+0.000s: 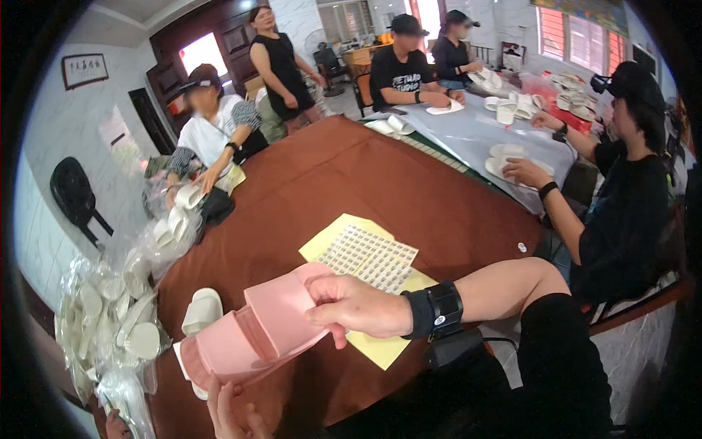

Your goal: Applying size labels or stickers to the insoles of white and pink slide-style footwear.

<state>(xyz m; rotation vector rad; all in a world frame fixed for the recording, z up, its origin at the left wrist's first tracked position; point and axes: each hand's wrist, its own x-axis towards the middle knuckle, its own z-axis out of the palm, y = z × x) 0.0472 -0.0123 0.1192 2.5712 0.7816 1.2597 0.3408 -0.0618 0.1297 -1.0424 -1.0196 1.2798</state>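
My right hand (358, 304) is closed around one end of a pair of pink slide sandals (252, 329), held tilted above the near side of the table. Just below their lower left end is my left hand (238, 413), fingers stretched and apart, the fingertips close to the sandal edge; I cannot tell whether they touch. A white slide sandal (202, 312) lies beyond the pink ones, and another pale one is partly hidden beneath them. Under and past my right hand, yellow-backed sheets of small stickers (369, 256) lie on the brown tablecloth (314, 179).
Clear plastic bags of white sandals (117, 322) crowd the table's left edge. Across on the left, a seated person (212, 132) handles white sandals. More people sit around a grey-covered table (468, 139) at the right, and one person stands (281, 69) at the back.
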